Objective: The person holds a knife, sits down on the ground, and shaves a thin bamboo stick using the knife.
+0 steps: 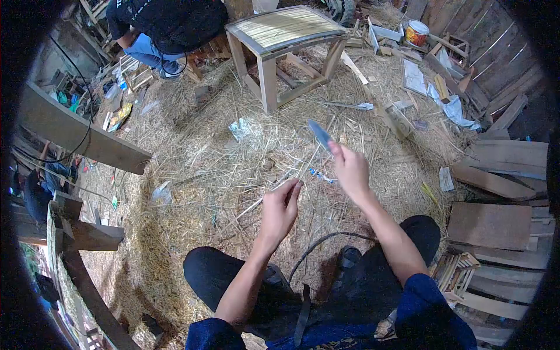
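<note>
In the middle of the head view, my left hand (280, 211) is closed around a thin, pale strip (249, 208), which looks like bamboo or wood. The strip runs at a slant, one end low on the left and the other reaching up toward the knife. My right hand (352, 170) grips a knife (319, 135) whose broad grey blade points up and left. The knife's handle is mostly hidden in the fingers. Whether the blade touches the strip I cannot tell.
Shavings (192, 219) cover the ground around my legs. Ahead stands a slatted wooden stool (268, 81); a person (166, 29) sits behind it at left. Boards (490, 224) are stacked at right, curved beams (81, 131) at left. A dark cable (326, 236) loops between my feet.
</note>
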Action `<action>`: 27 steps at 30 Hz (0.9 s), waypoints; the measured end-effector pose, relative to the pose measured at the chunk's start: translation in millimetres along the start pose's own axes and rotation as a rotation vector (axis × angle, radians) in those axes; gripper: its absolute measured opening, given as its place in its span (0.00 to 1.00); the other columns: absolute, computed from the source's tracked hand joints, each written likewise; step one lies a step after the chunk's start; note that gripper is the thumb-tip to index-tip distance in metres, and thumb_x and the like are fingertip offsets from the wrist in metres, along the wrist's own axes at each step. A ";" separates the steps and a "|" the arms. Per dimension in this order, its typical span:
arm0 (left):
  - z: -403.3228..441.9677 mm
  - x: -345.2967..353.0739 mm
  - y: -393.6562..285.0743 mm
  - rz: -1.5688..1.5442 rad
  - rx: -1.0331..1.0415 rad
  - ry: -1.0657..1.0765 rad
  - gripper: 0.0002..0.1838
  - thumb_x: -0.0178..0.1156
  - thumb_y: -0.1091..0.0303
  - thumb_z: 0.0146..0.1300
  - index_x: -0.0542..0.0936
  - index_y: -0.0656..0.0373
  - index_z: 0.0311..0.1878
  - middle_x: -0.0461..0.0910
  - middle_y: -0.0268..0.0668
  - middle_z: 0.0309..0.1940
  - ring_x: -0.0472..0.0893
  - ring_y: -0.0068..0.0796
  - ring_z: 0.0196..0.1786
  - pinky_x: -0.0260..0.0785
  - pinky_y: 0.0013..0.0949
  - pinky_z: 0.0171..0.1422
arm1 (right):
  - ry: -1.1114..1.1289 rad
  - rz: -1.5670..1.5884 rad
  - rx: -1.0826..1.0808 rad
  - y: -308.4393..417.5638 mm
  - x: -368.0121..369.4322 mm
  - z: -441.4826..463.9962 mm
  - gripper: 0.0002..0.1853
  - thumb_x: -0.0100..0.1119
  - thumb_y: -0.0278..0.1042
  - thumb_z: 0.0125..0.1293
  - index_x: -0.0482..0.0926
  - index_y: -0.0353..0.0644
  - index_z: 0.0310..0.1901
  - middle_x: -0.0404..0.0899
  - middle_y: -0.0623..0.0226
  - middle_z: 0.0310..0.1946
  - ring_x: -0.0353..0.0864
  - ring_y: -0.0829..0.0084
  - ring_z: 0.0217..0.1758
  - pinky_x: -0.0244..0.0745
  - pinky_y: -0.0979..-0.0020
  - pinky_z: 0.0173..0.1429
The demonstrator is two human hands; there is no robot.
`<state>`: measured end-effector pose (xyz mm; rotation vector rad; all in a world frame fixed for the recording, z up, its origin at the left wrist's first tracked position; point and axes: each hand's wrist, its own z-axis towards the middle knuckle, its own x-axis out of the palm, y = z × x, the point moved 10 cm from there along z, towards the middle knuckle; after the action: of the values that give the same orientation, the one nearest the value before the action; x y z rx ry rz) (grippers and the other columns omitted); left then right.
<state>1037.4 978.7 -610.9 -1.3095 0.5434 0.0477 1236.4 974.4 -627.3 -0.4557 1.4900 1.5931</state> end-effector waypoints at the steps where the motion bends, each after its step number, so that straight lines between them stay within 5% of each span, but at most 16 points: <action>1: -0.8 -0.1 -1.7 0.015 -0.044 0.033 0.10 0.58 0.72 0.70 0.82 0.69 0.48 0.77 0.46 0.20 0.70 0.22 0.21 0.64 0.32 0.28 | -0.004 0.046 0.107 -14.2 -2.9 3.0 0.20 0.47 0.46 0.78 0.84 0.41 0.39 0.70 0.76 0.12 0.60 0.83 0.10 0.50 0.77 0.11; 6: -0.7 6.2 13.2 0.049 -0.075 0.072 0.11 0.60 0.72 0.68 0.82 0.69 0.49 0.85 0.52 0.33 0.84 0.28 0.31 0.74 0.33 0.38 | -0.031 -0.072 -0.314 53.2 12.3 -34.8 0.22 0.47 0.51 0.77 0.80 0.46 0.31 0.71 0.72 0.09 0.68 0.75 0.09 0.62 0.68 0.15; 10: -1.1 5.7 1.4 0.063 0.011 0.050 0.11 0.60 0.72 0.68 0.82 0.69 0.48 0.83 0.52 0.30 0.80 0.28 0.27 0.71 0.33 0.35 | 0.012 -0.005 0.063 -2.0 2.8 -4.6 0.19 0.48 0.47 0.77 0.82 0.46 0.33 0.71 0.71 0.09 0.69 0.74 0.10 0.62 0.67 0.15; 13: -2.0 7.3 -3.2 0.060 0.020 0.060 0.11 0.60 0.72 0.68 0.82 0.69 0.48 0.80 0.52 0.25 0.74 0.26 0.23 0.67 0.33 0.31 | -0.122 -0.137 -0.019 -2.4 -7.1 -1.7 0.17 0.49 0.46 0.77 0.84 0.46 0.37 0.73 0.68 0.10 0.70 0.72 0.10 0.62 0.65 0.15; 17: -2.7 10.3 18.3 -0.001 -0.060 0.035 0.12 0.60 0.72 0.69 0.82 0.69 0.50 0.80 0.51 0.25 0.74 0.22 0.25 0.67 0.33 0.31 | 0.048 -0.070 -0.233 49.2 27.7 -41.4 0.18 0.50 0.47 0.76 0.83 0.45 0.36 0.75 0.61 0.12 0.73 0.63 0.11 0.65 0.60 0.18; 20: 2.2 7.8 9.0 0.030 -0.033 0.044 0.11 0.59 0.72 0.69 0.82 0.70 0.48 0.81 0.54 0.27 0.77 0.29 0.23 0.69 0.35 0.31 | 0.131 -0.166 -0.078 23.3 23.0 -19.6 0.18 0.49 0.43 0.78 0.85 0.43 0.38 0.70 0.72 0.10 0.68 0.78 0.10 0.60 0.70 0.16; 23: 0.1 6.4 5.6 -0.014 -0.002 0.012 0.11 0.59 0.71 0.69 0.82 0.70 0.48 0.81 0.54 0.27 0.78 0.30 0.24 0.69 0.35 0.32 | -0.057 0.076 0.151 -14.3 -7.5 1.1 0.21 0.48 0.48 0.77 0.83 0.44 0.33 0.72 0.63 0.10 0.72 0.64 0.11 0.65 0.62 0.17; 27: 1.4 7.8 14.1 0.053 -0.123 0.066 0.11 0.59 0.71 0.69 0.82 0.69 0.48 0.81 0.54 0.27 0.79 0.30 0.24 0.69 0.35 0.32 | 0.152 -0.009 -0.006 13.0 32.1 -30.2 0.21 0.46 0.49 0.78 0.84 0.46 0.36 0.70 0.68 0.09 0.69 0.70 0.10 0.63 0.65 0.16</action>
<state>1039.9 981.8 -626.5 -1.4205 0.6398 0.0836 1199.9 958.8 -650.3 -0.5971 1.5939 1.5862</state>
